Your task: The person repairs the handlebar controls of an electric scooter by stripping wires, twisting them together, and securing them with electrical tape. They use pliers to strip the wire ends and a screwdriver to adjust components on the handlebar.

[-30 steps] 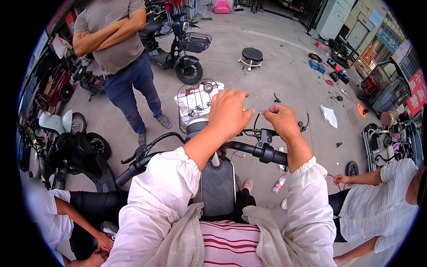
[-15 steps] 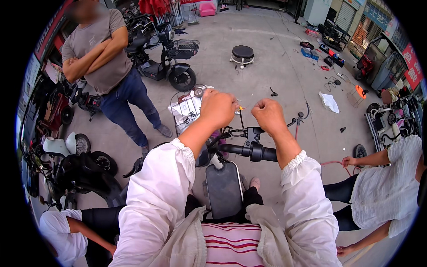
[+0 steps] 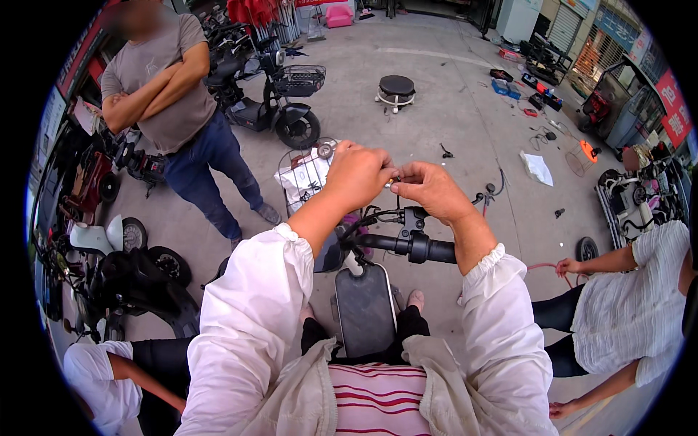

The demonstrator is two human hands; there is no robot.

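My left hand [image 3: 358,174] and my right hand [image 3: 438,192] meet above the handlebar [image 3: 385,244] of a two-wheeled scooter. Their thumbs and fingers pinch together around a small yellow and silver piece [image 3: 393,181], mostly hidden by the fingertips. A thin dark cable-like line drops from there towards the black lever bracket [image 3: 414,220]. Beneath my right wrist lies the black right grip [image 3: 440,251]. A wire basket holding a white bag [image 3: 299,182] is partly covered by my left forearm. The dark scooter seat [image 3: 365,305] shows between my sleeves.
A person with folded arms [image 3: 154,91] stands at the left; other people [image 3: 629,291] are close on both sides. Ahead are a parked scooter [image 3: 269,94] and a round black stool [image 3: 397,86]. Tools [image 3: 542,94], a brake lever [image 3: 446,151] and a white sheet [image 3: 536,168] lie on the floor.
My right hand has moved left and its fingertips now meet those of my left hand at the small piece. My left hand has barely shifted.
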